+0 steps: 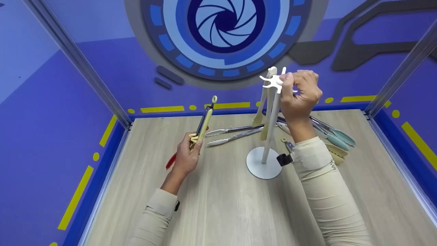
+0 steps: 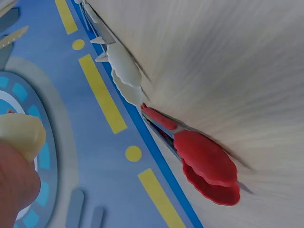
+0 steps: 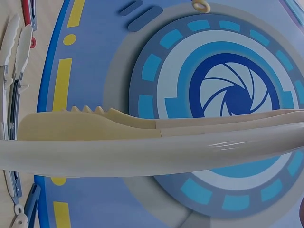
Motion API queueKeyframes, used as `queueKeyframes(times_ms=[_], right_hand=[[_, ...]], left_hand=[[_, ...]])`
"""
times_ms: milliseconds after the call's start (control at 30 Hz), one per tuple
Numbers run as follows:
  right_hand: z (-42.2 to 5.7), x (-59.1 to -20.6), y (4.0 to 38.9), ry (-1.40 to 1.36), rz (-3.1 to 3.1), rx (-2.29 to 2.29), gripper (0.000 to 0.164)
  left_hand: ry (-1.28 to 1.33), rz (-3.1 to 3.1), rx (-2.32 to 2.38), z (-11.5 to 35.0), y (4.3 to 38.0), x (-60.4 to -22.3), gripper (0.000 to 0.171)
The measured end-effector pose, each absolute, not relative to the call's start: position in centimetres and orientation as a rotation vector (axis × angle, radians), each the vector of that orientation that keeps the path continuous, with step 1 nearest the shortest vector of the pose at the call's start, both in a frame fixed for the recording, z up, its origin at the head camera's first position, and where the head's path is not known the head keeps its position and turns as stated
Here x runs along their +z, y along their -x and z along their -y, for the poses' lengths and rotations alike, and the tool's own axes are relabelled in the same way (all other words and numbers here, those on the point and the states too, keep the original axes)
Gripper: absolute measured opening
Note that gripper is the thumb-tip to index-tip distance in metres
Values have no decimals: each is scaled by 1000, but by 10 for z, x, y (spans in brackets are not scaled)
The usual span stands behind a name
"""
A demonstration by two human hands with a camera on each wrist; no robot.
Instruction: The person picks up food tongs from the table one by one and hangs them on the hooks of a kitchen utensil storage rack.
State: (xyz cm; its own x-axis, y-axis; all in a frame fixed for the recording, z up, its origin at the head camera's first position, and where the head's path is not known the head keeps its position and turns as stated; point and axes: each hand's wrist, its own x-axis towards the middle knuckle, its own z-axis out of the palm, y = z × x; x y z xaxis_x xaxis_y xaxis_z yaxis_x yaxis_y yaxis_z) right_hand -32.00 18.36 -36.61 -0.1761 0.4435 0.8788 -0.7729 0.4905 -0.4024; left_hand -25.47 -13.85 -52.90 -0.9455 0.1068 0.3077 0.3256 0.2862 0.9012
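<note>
My left hand (image 1: 187, 155) grips a pair of cream-tipped tongs (image 1: 207, 121), its pull ring pointing up and away. In the left wrist view a rounded cream tip (image 2: 23, 133) of the tongs shows beside the fingers. My right hand (image 1: 302, 90) pinches the white hooked top (image 1: 274, 82) of a utensil stand (image 1: 273, 119) with curled fingers. Two beige-headed utensils hang from its hooks, one with a notched edge (image 3: 88, 126), lying behind the white pole (image 3: 142, 158) in the right wrist view. The stand's round base (image 1: 254, 165) is on the table.
Red tongs (image 2: 204, 159) lie left, partly behind my left hand. White-tipped tongs (image 1: 223, 140) lie at the back middle. Behind my right forearm lie teal tongs (image 1: 341, 138) and cream tongs (image 1: 336, 152). Blue-purple walls enclose the wooden table (image 1: 218, 205).
</note>
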Motion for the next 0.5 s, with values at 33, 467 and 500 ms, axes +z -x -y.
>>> queueKeyframes(times_ms=[33,467,500], right_hand=[[-183,-366,320,-317,1361,1113,27],[-182,-365,320,-308,1361,1107,28],[-182,-365,320,-309,1358,1108,28]], left_hand=[[412,2357,-1727,137,255,-529,21],[550,2276,-1753,117,251,-523,16],[567,2262,-1743,114,251,-521,16]])
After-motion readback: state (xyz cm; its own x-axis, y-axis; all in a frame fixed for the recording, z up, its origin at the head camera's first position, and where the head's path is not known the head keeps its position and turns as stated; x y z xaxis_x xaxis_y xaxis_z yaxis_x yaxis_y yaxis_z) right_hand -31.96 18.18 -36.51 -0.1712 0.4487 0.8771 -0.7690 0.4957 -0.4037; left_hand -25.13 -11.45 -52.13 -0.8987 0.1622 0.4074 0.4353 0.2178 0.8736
